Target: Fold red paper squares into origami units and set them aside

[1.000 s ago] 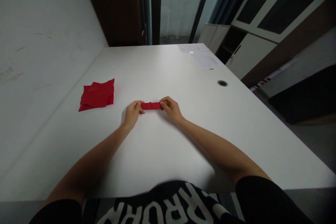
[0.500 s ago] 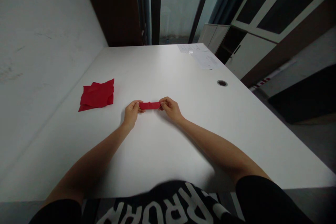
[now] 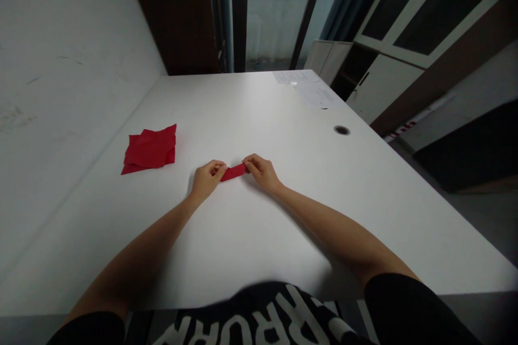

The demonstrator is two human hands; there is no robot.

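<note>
A narrow folded strip of red paper is stretched between my two hands, just over the white table. Its left end is pinched by my left hand, thumb and forefinger closed on it. My right hand grips the other end in the same way. The strip tilts, its right end farther from me than its left. To the left of my hands lies a loose stack of red sheets, their edges uneven and overlapping; neither hand touches it.
The white table runs along a wall on the left. Printed papers lie at its far right corner, near a round cable hole. Cabinets stand beyond the right edge, and a glass door is at the back.
The red strip has gone from level to tilted, its left end now lower. My left hand has shifted its hold inward, so less of the strip shows. The stack lies as before.
</note>
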